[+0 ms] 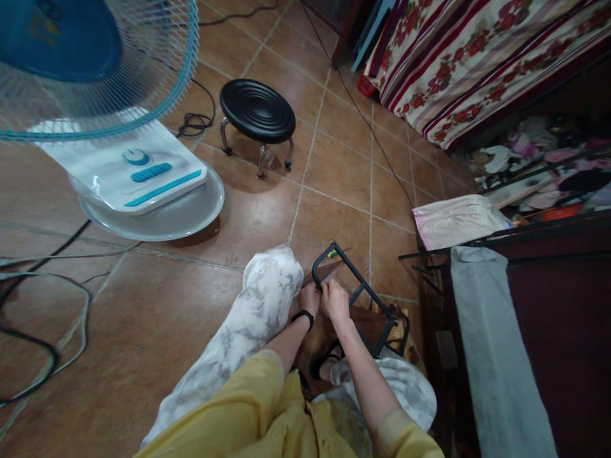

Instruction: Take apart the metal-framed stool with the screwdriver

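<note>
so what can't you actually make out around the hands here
- Head view: what the left hand and right hand pinch; the fingers cover it, and it is too small.
- Black metal frame: its lower end is hidden behind the right forearm and knee.
- Blue-and-white floor fan: top is cut off by the picture edge.

The hands' grip [323, 296] on the black frame [356, 280] is too small to tell.

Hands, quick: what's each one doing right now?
Left hand: fingers closed at the black metal frame, near its front end.
Right hand: fingers closed on the same frame, right beside the left.
</note>
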A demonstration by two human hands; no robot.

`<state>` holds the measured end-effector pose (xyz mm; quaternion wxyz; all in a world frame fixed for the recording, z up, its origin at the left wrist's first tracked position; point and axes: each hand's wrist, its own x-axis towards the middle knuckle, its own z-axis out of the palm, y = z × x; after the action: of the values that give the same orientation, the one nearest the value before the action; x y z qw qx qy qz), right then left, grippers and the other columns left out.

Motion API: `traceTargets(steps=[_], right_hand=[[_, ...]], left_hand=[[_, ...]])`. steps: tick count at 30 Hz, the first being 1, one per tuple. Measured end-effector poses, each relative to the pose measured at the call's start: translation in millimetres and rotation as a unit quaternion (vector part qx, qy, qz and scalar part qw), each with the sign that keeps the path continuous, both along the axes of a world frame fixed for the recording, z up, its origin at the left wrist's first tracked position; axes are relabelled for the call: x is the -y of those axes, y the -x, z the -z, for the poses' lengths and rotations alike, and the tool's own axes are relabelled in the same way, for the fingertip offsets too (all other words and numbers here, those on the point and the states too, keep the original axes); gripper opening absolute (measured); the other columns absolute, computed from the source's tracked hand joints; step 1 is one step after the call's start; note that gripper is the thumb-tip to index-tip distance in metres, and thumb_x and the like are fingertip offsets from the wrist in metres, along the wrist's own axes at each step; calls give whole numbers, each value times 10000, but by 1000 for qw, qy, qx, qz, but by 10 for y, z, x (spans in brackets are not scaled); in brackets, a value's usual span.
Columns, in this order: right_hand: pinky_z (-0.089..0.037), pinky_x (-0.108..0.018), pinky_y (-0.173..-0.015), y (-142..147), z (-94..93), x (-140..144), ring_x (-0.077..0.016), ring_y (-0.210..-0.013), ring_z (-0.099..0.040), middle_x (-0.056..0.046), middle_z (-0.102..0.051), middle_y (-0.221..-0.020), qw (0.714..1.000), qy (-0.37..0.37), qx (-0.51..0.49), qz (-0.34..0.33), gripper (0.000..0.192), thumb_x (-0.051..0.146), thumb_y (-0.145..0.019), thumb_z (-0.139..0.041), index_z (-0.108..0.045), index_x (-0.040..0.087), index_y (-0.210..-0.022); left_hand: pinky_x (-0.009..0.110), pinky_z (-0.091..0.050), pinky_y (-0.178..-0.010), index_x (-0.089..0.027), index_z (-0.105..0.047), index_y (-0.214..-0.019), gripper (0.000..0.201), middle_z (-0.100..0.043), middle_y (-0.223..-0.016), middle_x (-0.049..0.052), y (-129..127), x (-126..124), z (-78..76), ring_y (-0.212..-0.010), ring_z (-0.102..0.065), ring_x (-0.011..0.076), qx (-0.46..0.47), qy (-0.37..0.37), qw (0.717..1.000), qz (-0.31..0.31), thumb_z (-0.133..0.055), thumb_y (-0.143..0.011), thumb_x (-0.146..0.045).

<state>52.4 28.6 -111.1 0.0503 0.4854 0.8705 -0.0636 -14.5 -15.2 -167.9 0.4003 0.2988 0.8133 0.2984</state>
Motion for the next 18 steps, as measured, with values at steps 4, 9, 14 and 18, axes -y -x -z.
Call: traceTargets(steps=[4,9,14,18], right_hand=[[-350,-273,-721,79,-14,1,-175,-769,-601,-87,-652,-853,998,-37,38,24,290,356,-957,-334,-551,183,-871],[-344,-299,-782,68,-76,23,-191,-861,-588,-89,-645,-934,1000,-17,13,14,259,349,-952,-346,-549,191,-980],[-337,-301,-833,-47,-70,12,-186,-894,-567,-72,-638,-930,997,0,9,-79,218,202,-932,-346,-561,199,-972],[-352,-293,-753,-24,-15,3,-189,-785,-588,-79,-648,-838,998,-22,40,-47,229,258,-947,-348,-558,178,-903]], left_hand=[[254,-411,-656,-204,-665,-1064,301,-699,-962,119,9,-7,16,-850,-638,197,13,-10,1000,0,-441,-868,-254],[245,-410,-652,-197,-663,-1061,304,-701,-941,108,18,-3,24,-832,-638,185,16,-17,1000,3,-431,-866,-220],[259,-419,-674,-205,-665,-1057,304,-698,-962,116,0,-9,33,-847,-639,202,3,0,1000,4,-462,-831,-187],[274,-422,-668,-216,-670,-1052,296,-701,-954,116,-8,-20,36,-847,-642,219,-1,11,1000,0,-469,-835,-224]])
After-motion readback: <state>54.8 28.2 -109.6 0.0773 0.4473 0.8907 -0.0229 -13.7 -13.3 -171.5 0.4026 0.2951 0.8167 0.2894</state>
